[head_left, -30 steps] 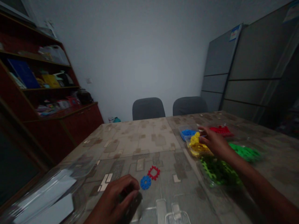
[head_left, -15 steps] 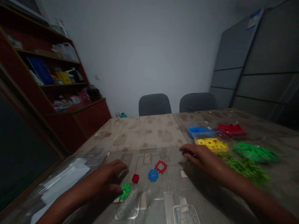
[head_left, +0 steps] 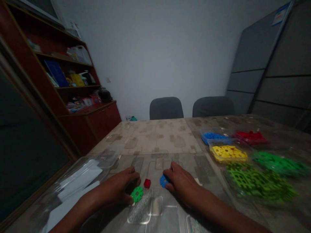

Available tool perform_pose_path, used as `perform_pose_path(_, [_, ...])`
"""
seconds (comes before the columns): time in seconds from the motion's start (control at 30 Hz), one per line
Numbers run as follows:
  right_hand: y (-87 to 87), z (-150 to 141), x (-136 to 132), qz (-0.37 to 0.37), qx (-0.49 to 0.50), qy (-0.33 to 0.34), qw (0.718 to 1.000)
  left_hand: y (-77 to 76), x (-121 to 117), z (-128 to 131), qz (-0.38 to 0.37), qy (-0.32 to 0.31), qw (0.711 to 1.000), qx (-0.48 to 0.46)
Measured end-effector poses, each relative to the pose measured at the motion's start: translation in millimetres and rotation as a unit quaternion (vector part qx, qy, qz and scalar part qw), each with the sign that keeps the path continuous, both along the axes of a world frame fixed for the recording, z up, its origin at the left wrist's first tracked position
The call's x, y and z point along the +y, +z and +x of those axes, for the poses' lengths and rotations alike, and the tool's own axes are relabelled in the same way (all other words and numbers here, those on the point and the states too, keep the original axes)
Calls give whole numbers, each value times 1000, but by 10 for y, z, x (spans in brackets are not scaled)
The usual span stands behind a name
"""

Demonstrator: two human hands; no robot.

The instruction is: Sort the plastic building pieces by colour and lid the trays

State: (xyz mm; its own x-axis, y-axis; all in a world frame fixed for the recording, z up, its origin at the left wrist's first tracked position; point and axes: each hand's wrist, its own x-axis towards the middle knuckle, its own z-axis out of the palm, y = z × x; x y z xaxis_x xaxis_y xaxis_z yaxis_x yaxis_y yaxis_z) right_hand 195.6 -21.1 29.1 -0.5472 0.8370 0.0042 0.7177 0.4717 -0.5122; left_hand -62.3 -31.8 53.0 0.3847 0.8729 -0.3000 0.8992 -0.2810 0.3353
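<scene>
My left hand rests on the table with curled fingers pinching a green gear-shaped plastic piece at its edge. A small red cube piece lies just right of it, untouched. My right hand lies palm down over the spot where a red square frame piece lay, its fingertips on a blue gear-shaped piece. The red frame is hidden under the hand.
Clear trays at the right hold blue, red, yellow and green pieces. A clear plastic lid with white sheets lies at the left. Two grey chairs stand at the table's far side; a wooden shelf is left.
My right hand drew back from the yellow tray to the blue and red pieces. My left hand set out a green gear and a red cube and stays on the green gear.
</scene>
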Motion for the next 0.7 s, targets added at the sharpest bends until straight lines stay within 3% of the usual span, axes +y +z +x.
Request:
perform_pose_path(0.37, [-122,178,166,-47,96,20,994,-86,-70,175,-24,-27,999,-30])
perform_pose_path(0.57, [180,346,179,6,100,-13,995,-100,-119,220,-22,-19,999,-32])
perform_pose_path(0.7, [376,637,346,58,78,-78,992,-87,-133,258,-17,-63,995,-71])
